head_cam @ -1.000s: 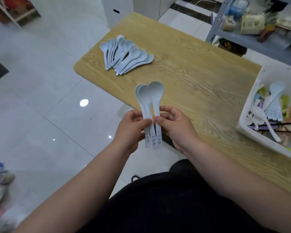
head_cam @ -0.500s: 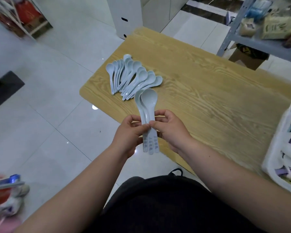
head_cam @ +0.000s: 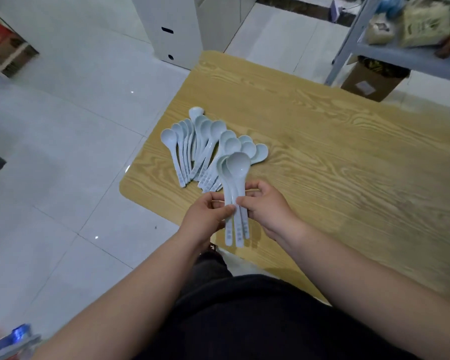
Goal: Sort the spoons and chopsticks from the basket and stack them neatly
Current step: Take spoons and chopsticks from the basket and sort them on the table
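Observation:
I hold a small nested bunch of pale blue spoons [head_cam: 236, 178] upright over the near left part of the wooden table [head_cam: 335, 162]. My left hand [head_cam: 205, 219] pinches their handles from the left and my right hand [head_cam: 268, 209] pinches them from the right. Just beyond the held bunch, a fanned row of several matching pale blue spoons [head_cam: 205, 149] lies on the table near its left corner, bowls pointing away from me. The basket and the chopsticks are out of view.
A white cabinet [head_cam: 174, 29] stands on the tiled floor beyond the table's far left corner. A metal shelf rack [head_cam: 390, 45] with packages and a cardboard box [head_cam: 372, 79] under it stand at the back right. The table's left edge drops to the floor.
The held spoons have been drawn together into a tighter nested bunch and brought close to the laid-out row. My view has swung left, so the basket has left the frame.

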Demonstrator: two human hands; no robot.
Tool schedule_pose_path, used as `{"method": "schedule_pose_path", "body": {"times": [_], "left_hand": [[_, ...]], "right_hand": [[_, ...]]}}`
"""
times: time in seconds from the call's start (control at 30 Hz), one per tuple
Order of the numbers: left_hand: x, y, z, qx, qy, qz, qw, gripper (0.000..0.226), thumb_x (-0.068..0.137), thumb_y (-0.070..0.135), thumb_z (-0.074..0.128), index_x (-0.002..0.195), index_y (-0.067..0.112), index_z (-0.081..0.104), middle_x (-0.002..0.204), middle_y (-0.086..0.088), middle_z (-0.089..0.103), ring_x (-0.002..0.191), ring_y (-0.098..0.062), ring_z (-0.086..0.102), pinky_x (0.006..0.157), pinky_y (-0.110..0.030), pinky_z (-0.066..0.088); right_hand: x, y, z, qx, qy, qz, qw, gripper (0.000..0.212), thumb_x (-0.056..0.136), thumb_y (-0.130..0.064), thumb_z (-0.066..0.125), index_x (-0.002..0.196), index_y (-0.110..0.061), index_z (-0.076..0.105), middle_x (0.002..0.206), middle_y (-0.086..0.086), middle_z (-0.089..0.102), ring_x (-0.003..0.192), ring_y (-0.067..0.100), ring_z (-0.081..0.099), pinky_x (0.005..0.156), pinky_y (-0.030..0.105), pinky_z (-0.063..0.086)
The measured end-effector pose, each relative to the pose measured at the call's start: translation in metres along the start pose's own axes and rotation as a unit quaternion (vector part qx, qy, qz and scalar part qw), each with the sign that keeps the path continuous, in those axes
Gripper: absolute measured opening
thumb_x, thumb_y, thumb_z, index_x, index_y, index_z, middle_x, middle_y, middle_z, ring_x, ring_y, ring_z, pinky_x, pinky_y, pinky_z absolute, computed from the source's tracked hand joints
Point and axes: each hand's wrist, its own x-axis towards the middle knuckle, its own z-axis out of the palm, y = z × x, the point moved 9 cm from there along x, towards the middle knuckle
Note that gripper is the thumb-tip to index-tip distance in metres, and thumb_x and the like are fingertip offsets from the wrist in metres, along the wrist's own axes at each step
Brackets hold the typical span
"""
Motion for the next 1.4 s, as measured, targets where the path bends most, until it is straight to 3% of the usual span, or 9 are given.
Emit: {"method": "schedule_pose_path", "body": {"times": [0.1, 0.2, 0.47, 0.73, 0.87, 1.0, 1.13, 1.27, 1.4], "left_hand": [[0.041, 0.018, -0.039, 0.063, 0.008, 0.011, 0.998, 0.021, 0.087, 0.004, 0.073, 0.094, 0.018, 0.059, 0.071, 0.007, 0.049, 0.064, -0.01, 0.051, 0.059, -0.026, 0.041], [0.082, 0.036, -0.074, 0.102, -0.004, 0.019, 0.995, 0.023, 0.088, 0.003, 0.073, 0.094, 0.019, 0.057, 0.073, 0.005, 0.044, 0.066, -0.012, 0.046, 0.06, -0.025, 0.044], [0.163, 0.083, -0.088, 0.304, -0.033, 0.066, 0.95, 0.025, 0.079, 0.007, 0.07, 0.097, 0.022, 0.063, 0.084, 0.002, 0.067, 0.074, -0.021, 0.066, 0.075, -0.041, 0.06], [0.179, 0.102, -0.055, 0.491, -0.073, 0.159, 0.854, 0.042, 0.084, 0.013, 0.072, 0.12, 0.016, 0.051, 0.094, 0.002, 0.06, 0.081, -0.016, 0.059, 0.06, -0.024, 0.044], [0.174, 0.097, -0.047, 0.569, -0.091, 0.223, 0.786, 0.065, 0.086, 0.015, 0.069, 0.144, 0.013, 0.039, 0.136, -0.01, 0.042, 0.111, -0.026, 0.055, 0.083, -0.033, 0.046], [0.165, 0.089, -0.042, 0.606, -0.127, 0.277, 0.735, 0.065, 0.087, 0.018, 0.066, 0.146, 0.008, 0.042, 0.135, -0.012, 0.045, 0.122, -0.031, 0.048, 0.102, -0.035, 0.039], [0.161, 0.088, -0.047, 0.606, -0.138, 0.274, 0.734, 0.071, 0.09, 0.027, 0.065, 0.152, 0.01, 0.037, 0.139, -0.011, 0.045, 0.128, -0.03, 0.045, 0.11, -0.038, 0.036], [0.134, 0.107, -0.052, 0.566, -0.162, 0.281, 0.758, 0.063, 0.091, 0.027, 0.063, 0.15, 0.02, 0.041, 0.135, -0.001, 0.053, 0.125, -0.019, 0.05, 0.102, -0.032, 0.042], [0.087, 0.12, -0.057, 0.476, -0.205, 0.264, 0.813, 0.041, 0.09, 0.023, 0.066, 0.131, 0.029, 0.058, 0.117, 0.015, 0.062, 0.108, 0.0, 0.058, 0.097, -0.029, 0.05]], "right_hand": [[0.026, -0.002, 0.004, 0.003, 0.082, 0.019, 0.996, 0.025, 0.084, -0.008, 0.073, 0.102, -0.021, 0.061, 0.099, 0.008, 0.075, 0.091, 0.027, 0.073, 0.09, 0.054, 0.057], [0.046, 0.007, -0.004, 0.03, 0.181, 0.048, 0.982, 0.024, 0.084, -0.012, 0.072, 0.099, -0.025, 0.06, 0.105, 0.007, 0.071, 0.097, 0.027, 0.07, 0.093, 0.055, 0.055], [0.053, 0.042, -0.027, 0.082, 0.353, 0.13, 0.923, 0.022, 0.088, -0.016, 0.069, 0.107, -0.021, 0.059, 0.107, 0.006, 0.069, 0.097, 0.025, 0.067, 0.092, 0.047, 0.056], [0.081, 0.024, -0.01, 0.018, 0.355, 0.139, 0.924, 0.022, 0.09, -0.015, 0.067, 0.107, -0.022, 0.055, 0.099, -0.003, 0.062, 0.084, 0.015, 0.061, 0.062, 0.029, 0.048], [0.085, 0.02, -0.006, -0.04, 0.343, 0.13, 0.93, 0.019, 0.085, -0.022, 0.069, 0.1, -0.021, 0.059, 0.099, -0.002, 0.067, 0.088, 0.02, 0.067, 0.079, 0.037, 0.056], [0.082, 0.021, -0.004, -0.091, 0.309, 0.11, 0.94, 0.027, 0.09, -0.023, 0.07, 0.113, -0.021, 0.056, 0.103, -0.004, 0.066, 0.093, 0.016, 0.063, 0.081, 0.031, 0.049], [0.076, 0.02, 0.0, -0.109, 0.26, 0.113, 0.953, 0.051, 0.09, -0.026, 0.07, 0.137, -0.016, 0.052, 0.12, -0.002, 0.066, 0.104, 0.016, 0.063, 0.09, 0.033, 0.05], [0.055, 0.006, -0.004, -0.152, 0.232, 0.11, 0.954, 0.066, 0.091, -0.032, 0.067, 0.15, -0.018, 0.041, 0.139, 0.002, 0.056, 0.119, 0.019, 0.056, 0.089, 0.029, 0.042], [0.012, -0.022, 0.005, -0.194, 0.18, 0.044, 0.963, 0.047, 0.091, -0.032, 0.068, 0.136, -0.027, 0.056, 0.127, -0.008, 0.061, 0.118, 0.009, 0.058, 0.095, 0.026, 0.046]]}}
